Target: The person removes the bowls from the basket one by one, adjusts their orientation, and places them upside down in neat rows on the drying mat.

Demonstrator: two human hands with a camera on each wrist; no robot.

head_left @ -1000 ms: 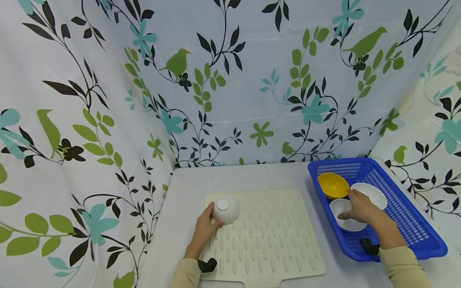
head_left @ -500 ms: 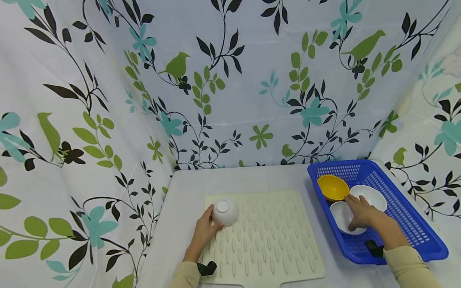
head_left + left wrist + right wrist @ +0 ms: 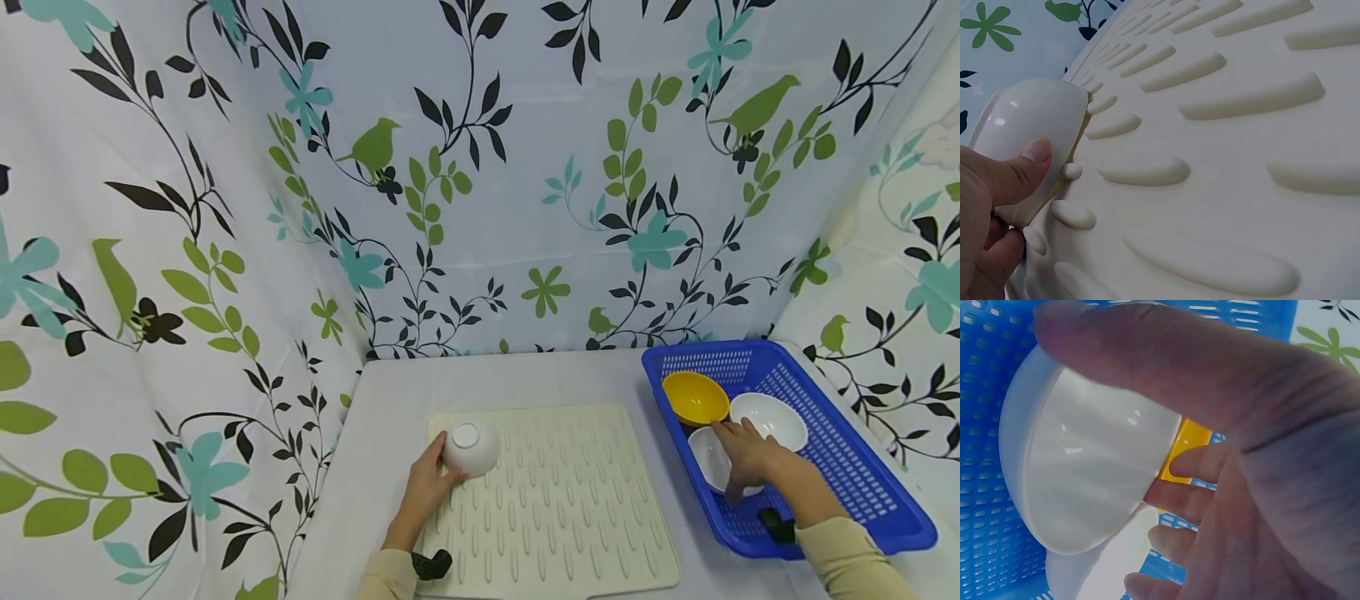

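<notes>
My left hand (image 3: 427,496) holds a small white bowl (image 3: 471,447), upside down, at the far left corner of the cream ridged mat (image 3: 570,500). In the left wrist view the thumb (image 3: 1032,165) lies on the bowl's outer wall, with other fingers down near its rim. My right hand (image 3: 753,458) reaches into the blue basket (image 3: 847,450), over another white bowl (image 3: 705,458) that faces up. In the right wrist view its thumb crosses that bowl (image 3: 1091,462) by one edge, while the fairly straight fingers (image 3: 1182,500) lie by the opposite rim.
A yellow bowl (image 3: 693,398) and a second white bowl (image 3: 772,419) stand beside the right hand in the basket. The mat and basket lie on a white-covered table (image 3: 585,375). Patterned curtains (image 3: 480,275) hang behind and at both sides.
My right hand has shifted its thumb from the left part of the basket's near white bowl toward its near right edge. The left hand and its bowl have hardly moved.
</notes>
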